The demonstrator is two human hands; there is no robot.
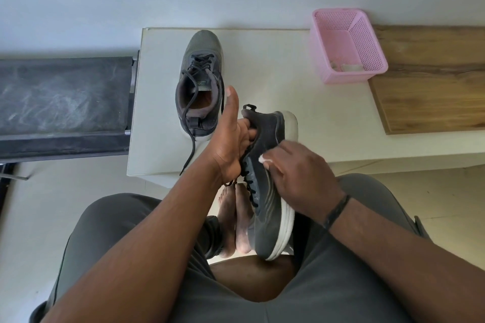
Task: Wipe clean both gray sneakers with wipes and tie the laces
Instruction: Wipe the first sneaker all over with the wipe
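One gray sneaker [270, 207] with a white sole is held on its side above my lap, heel away from me. My left hand [231, 139] grips its collar, fingers inside the opening and thumb sticking up. My right hand [296, 173] presses a small white wipe [263, 159] against the sneaker's gray side; only a corner of the wipe shows past the fingers. The second gray sneaker [200, 81] stands upright on the white table [288, 102], toe pointing away, its black laces loose and one lace trailing toward the table's front edge.
A pink perforated basket [346, 44] with crumpled white bits inside stands at the table's back right. A wooden board [433, 81] lies to its right. A dark padded bench [63, 105] sits left of the table. My bare feet [233, 223] rest below.
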